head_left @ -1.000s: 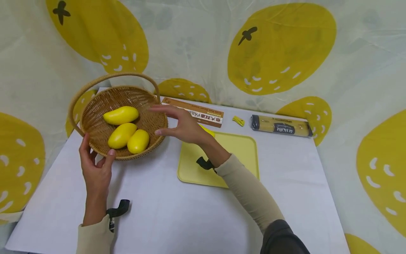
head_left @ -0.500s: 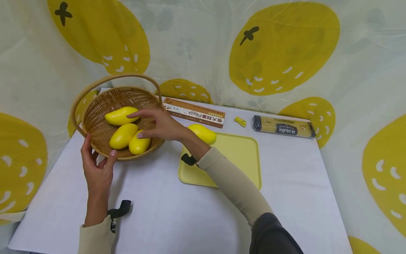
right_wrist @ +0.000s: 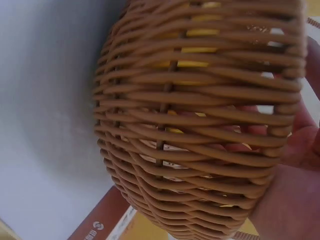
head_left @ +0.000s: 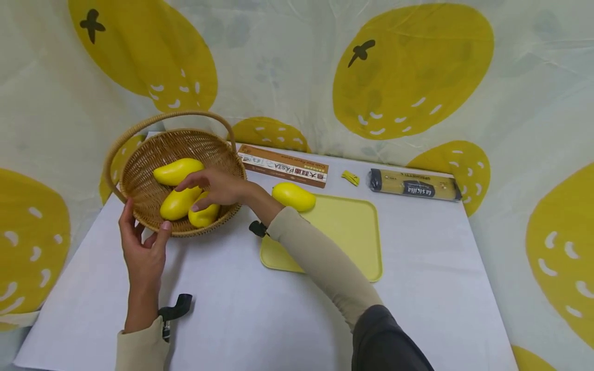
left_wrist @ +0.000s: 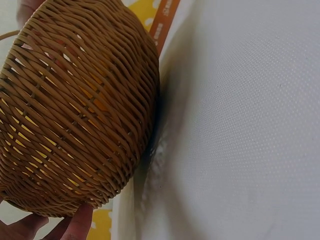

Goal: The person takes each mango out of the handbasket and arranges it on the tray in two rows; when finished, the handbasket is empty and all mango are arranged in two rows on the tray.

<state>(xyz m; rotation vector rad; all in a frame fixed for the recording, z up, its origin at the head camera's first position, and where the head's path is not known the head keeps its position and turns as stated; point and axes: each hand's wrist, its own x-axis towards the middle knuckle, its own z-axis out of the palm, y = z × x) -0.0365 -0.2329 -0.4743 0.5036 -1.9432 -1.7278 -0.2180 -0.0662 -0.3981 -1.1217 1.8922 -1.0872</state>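
A wicker basket with a hoop handle stands at the left of the table, holding three yellow mangoes. One mango lies at the back, a second mango in front of it, and a third mango beside that one. My left hand grips the basket's front left rim between thumb and fingers. Inside the basket, my right hand hovers over the third mango with thumb and fingers apart; whether it touches the fruit is unclear. In the right wrist view, the weave partly hides that hand.
Another mango rests at the back left corner of a yellow tray. Behind are a brown pasta box, a small yellow packet and a spaghetti pack. A fruit-print curtain hangs behind the table.
My right hand has moved left and down, from the basket's right rim to above the third mango. The mango on the tray has come into fuller view. My left hand keeps its hold.
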